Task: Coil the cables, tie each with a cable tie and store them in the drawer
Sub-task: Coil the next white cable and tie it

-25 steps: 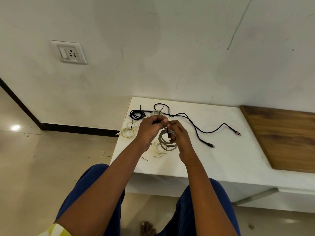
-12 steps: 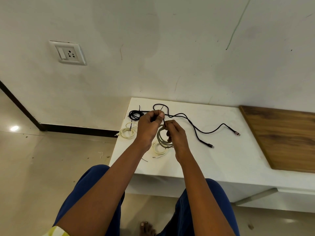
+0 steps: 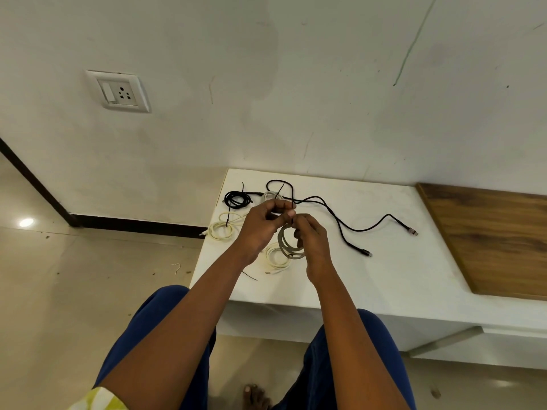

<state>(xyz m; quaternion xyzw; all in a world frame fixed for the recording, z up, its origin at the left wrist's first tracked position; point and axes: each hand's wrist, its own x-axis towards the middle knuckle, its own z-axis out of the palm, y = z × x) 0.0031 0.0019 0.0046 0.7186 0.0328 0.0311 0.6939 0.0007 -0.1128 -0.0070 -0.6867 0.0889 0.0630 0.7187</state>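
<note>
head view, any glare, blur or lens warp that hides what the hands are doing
Head view: soft, even light; the only glare is a lamp reflection on the floor tiles, far from the work. Wide-angle warp bends the wall and the white table edges. Left hand and right hand look sharp, but their fingers hide the tie on the grey coil.

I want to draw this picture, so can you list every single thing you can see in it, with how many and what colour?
grey cable coil: one, grey, held above the table
cable tie: one, black, pinched at the coil's top
tied coils: one black, one cream, table's far left
white coil: one, under the grey coil
loose cable: one, black, uncoiled across the table
table: one, white
wooden panel: one, brown, right
wall socket: one, white, wall
left hand: holds the tie
right hand: holds the coil
</note>
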